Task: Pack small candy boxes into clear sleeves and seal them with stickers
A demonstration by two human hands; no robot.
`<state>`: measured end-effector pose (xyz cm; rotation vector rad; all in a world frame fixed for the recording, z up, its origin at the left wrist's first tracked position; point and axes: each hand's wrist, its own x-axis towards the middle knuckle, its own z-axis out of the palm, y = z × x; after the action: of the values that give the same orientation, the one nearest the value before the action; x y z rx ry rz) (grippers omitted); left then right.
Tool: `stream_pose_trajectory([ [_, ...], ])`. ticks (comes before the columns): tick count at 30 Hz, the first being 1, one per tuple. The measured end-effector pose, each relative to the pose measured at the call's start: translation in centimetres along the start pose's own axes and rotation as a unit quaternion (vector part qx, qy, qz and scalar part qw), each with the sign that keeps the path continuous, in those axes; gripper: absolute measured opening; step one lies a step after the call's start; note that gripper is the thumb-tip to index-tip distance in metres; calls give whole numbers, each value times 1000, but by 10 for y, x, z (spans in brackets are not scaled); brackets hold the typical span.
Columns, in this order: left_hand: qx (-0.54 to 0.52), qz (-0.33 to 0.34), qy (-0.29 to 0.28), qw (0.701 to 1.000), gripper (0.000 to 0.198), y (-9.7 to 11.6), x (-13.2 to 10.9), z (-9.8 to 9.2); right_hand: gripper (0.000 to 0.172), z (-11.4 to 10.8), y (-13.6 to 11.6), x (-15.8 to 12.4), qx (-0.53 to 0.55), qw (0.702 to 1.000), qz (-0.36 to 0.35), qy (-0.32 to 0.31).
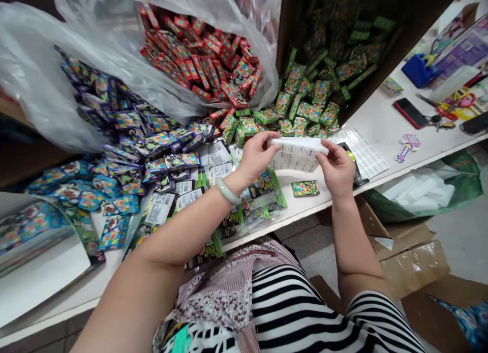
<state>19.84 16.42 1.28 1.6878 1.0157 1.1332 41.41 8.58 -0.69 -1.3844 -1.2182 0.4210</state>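
Note:
Between both hands is a white roll of round clear stickers (295, 162), held level above the table edge. My left hand (256, 157) pinches its left end, and my right hand (336, 166) grips the right end with thumb and fingers. Just below the roll, a single small green box (305, 188) lies on the white table (297, 209). Under my left forearm, green-and-black printed pouches (263, 195) with white barcode labels lie overlapping. A pale green bangle (227, 191) is on my left wrist.
Red boxes (202, 58) fill a clear plastic bag (168, 88). Purple packets (129, 121) and blue packets (80, 185) heap at left. Green boxes (320, 93) spill from a carton. A label sheet (362, 152), phone (410, 112), scissors (455, 106) and blue tape dispenser (418, 70) lie right.

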Motion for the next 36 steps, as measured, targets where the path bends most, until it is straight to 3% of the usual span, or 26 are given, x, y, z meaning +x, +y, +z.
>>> stream_pose_trajectory([
  [3, 93, 75, 22, 993, 3, 13, -9, -22, 19, -3, -22, -5, -38, 998, -19, -37],
  [5, 98, 99, 27, 990, 9, 17, -15, -34, 7, -5, -33, -8, -36, 997, -28, -56],
  [8, -17, 39, -40, 998, 21, 20, -25, -45, 11, -2, -40, -11, 44, 995, -11, -84],
  [11, -137, -61, -94, 984, 29, 21, -37, -43, 23, 7, -43, -16, 143, 980, 79, -116],
  [14, -177, -99, -66, 977, 30, 24, -44, -38, 25, 18, -48, -22, 170, 971, 125, -112],
  [17, -178, -106, -29, 978, 28, 24, -46, -37, 25, 23, -54, -28, 155, 981, 87, -81],
  [22, -153, -137, -21, 978, 33, 19, -50, -43, 36, 23, -62, -37, 90, 993, 37, -65],
  [29, -154, -76, -21, 985, 15, 18, -52, -45, 20, 23, -58, -36, 86, 994, 14, -65],
  [34, -131, -35, -35, 990, 4, 27, -54, -45, 16, 17, -60, -29, 75, 984, 27, -159],
  [36, -127, -33, -45, 990, 4, 29, -55, -45, 16, 16, -64, -27, 47, 984, 32, -170],
])
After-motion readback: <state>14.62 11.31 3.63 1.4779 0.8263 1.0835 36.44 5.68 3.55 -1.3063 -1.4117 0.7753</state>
